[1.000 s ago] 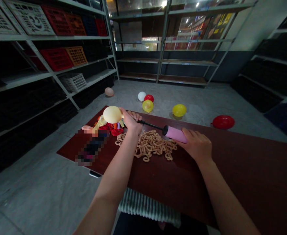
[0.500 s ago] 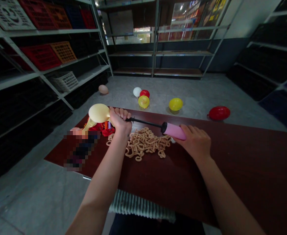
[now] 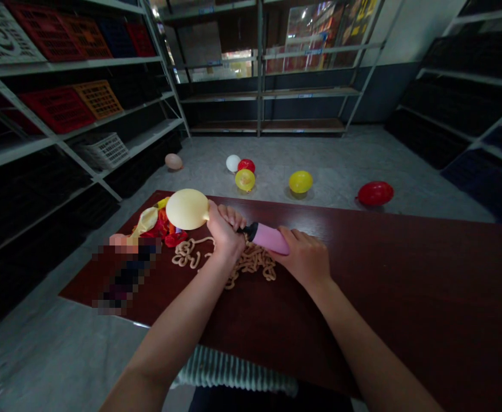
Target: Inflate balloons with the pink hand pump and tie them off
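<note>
Two hands (image 3: pixel 225 236) (image 3: pixel 305 257) on pink balloon pump (image 3: pixel 268 238)

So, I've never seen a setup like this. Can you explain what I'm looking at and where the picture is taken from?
This view comes from one camera worn on a person's head, looking forward and down, so the two bare arms are the wearer's own. The left hand holds the neck of a cream balloon against the black end of a pink hand pump, and the right hand holds the pump's barrel. On the dark reddish-brown table lie a tangle of tan loops and some red balloons. A yellow balloon sits on the floor beyond, and red crates stand on shelves.
</note>
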### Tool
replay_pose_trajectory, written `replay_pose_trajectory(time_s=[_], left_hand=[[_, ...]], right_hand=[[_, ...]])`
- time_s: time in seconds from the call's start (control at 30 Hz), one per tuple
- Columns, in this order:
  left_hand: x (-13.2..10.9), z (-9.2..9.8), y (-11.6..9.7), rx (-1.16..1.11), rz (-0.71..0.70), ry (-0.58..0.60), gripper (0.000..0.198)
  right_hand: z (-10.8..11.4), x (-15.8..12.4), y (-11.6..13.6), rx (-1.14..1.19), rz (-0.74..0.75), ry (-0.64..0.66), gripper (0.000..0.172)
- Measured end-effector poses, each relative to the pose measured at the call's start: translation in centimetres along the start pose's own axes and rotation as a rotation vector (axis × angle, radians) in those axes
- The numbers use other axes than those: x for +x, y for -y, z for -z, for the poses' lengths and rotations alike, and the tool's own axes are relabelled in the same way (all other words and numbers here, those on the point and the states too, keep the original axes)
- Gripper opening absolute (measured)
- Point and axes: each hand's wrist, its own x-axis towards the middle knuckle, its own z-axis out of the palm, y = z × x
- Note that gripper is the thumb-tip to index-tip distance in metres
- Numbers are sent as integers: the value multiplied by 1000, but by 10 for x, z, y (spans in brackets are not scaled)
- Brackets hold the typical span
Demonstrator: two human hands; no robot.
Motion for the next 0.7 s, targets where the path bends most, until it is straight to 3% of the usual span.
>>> replay_pose_trajectory(time_s=[0.37,0.5,0.7], left_hand=[[12,1,-15,-31,-20,15,64],[23,5,-22,-53,-40,-3,62],[40,14,-36,-109,-90,-76,59]], right_hand=[[-10,8,-2,-26,54,-118,54],[-12,7,-11,-87,90,-129,49],[-10,8,-32,-194,81,-114,55]])
